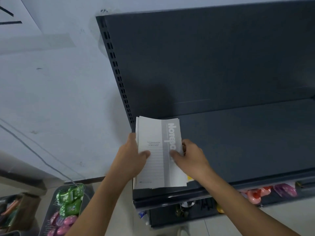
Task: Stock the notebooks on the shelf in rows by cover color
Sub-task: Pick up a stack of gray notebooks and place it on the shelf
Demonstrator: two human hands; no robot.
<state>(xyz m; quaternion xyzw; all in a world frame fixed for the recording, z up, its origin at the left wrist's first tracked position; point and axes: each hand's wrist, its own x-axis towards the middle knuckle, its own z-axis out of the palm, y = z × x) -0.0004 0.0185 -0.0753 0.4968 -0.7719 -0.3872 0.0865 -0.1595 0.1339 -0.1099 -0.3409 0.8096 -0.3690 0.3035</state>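
Gripping stack of notebooks (158, 154) from both sides: left hand (131, 157) curled round left long edge, thumb flat on top cover; right hand (190, 155) pinching right edge, thumb on grey strip of cover, other fingers tucked behind, not fully seen. Stack white with grey strip and white lettering, at left front corner of shelf (238, 142), near end by shelf's front lip. On board or just above it, cannot tell. Far end of stack slightly fanned. Small yellow bit (189, 178) peeking out at stack's lower right, toward front of shelf; cannot tell what. Dark grey board running right along shelf, bare. Dark back panel (204, 57) rising behind shelf. Slotted upright (117, 70) at shelf's left rear, just behind stack's far left corner. Pale wall left of shelf, thin cable (34, 150) across it. Under shelf's front lip, lower level with pink and purple toys (272, 191), partly hidden by right forearm. Below and left of shelf, wire basket (51, 210) with green and pink packs. Further left of shelf, cardboard box (25, 212), contents blurred.
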